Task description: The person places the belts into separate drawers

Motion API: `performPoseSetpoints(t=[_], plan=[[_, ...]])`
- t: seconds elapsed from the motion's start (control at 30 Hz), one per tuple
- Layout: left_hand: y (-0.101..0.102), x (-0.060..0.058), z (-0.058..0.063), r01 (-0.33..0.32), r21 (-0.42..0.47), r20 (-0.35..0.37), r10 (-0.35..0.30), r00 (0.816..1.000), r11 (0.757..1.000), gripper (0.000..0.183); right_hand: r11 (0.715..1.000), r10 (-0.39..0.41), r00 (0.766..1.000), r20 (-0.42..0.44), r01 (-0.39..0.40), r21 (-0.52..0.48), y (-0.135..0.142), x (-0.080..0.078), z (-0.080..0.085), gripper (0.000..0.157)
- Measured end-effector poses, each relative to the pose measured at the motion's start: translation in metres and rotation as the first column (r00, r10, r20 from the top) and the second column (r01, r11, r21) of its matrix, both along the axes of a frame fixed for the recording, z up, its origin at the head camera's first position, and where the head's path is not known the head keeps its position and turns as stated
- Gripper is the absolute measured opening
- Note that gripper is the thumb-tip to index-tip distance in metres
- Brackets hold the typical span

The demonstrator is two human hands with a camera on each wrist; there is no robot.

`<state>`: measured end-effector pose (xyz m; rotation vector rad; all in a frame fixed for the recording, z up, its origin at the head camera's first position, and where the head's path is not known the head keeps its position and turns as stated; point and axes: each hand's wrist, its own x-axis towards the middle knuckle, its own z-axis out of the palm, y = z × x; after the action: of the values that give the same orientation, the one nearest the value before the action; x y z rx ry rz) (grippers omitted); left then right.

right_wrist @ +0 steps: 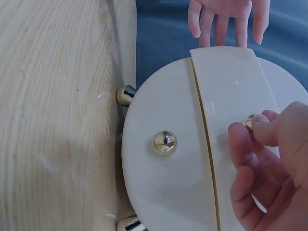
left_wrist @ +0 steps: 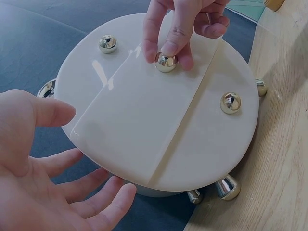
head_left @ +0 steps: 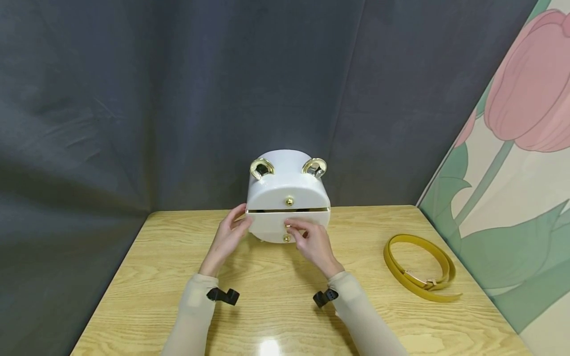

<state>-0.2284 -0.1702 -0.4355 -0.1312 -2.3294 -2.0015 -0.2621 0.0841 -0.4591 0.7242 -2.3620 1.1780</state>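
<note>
A white rounded drawer box [head_left: 287,173] with gold ring-shaped ears stands at the back of the table. It has three drawer fronts, each with a round gold knob. The middle drawer [left_wrist: 130,110] stands slightly out from the upper and lower fronts, and a dark gap shows above it in the head view. My right hand [head_left: 313,244] pinches the middle drawer's gold knob [left_wrist: 166,62] between thumb and fingers. Beside the box's left side, my left hand [head_left: 227,241] has its fingers spread, with fingertips against or very near the side edge.
A coiled mustard-yellow belt [head_left: 418,267] lies on the right of the wooden table [head_left: 267,306]. Behind the box hangs a dark grey curtain [head_left: 285,89]. A wall with painted tulips [head_left: 512,173] borders the right side. Short gold feet [left_wrist: 227,187] hold the box up.
</note>
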Motion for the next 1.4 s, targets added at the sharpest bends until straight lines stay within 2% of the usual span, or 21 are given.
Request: performPoseSetpoints(t=[0.37,0.8,1.07,1.27,1.4], plan=[[0.0,-0.001,0.001,-0.005,-0.002,0.01,0.005,1.0,1.0,0.062,1.0,-0.016,0.999,0.04,0.017,-0.006,-0.003,-0.005,0.003,0.019],[0.001,-0.001,0.002,-0.012,0.001,0.012,0.012,1.0,1.0,0.06,1.0,-0.017,0.999,0.043,0.017,-0.012,-0.003,-0.009,0.003,0.017],[0.002,-0.001,0.001,-0.011,0.009,0.014,0.011,1.0,1.0,0.06,0.999,-0.025,0.999,0.021,0.025,0.021,-0.003,-0.01,0.006,0.019],[0.001,-0.001,0.0,0.001,0.0,0.017,-0.001,1.0,1.0,0.062,1.0,-0.022,0.998,0.053,0.023,-0.012,-0.002,-0.011,0.005,0.019],[0.001,-0.002,0.0,-0.004,0.005,0.011,0.004,1.0,1.0,0.062,0.999,0.008,0.997,0.079,-0.005,-0.034,-0.001,-0.013,0.003,0.019]])
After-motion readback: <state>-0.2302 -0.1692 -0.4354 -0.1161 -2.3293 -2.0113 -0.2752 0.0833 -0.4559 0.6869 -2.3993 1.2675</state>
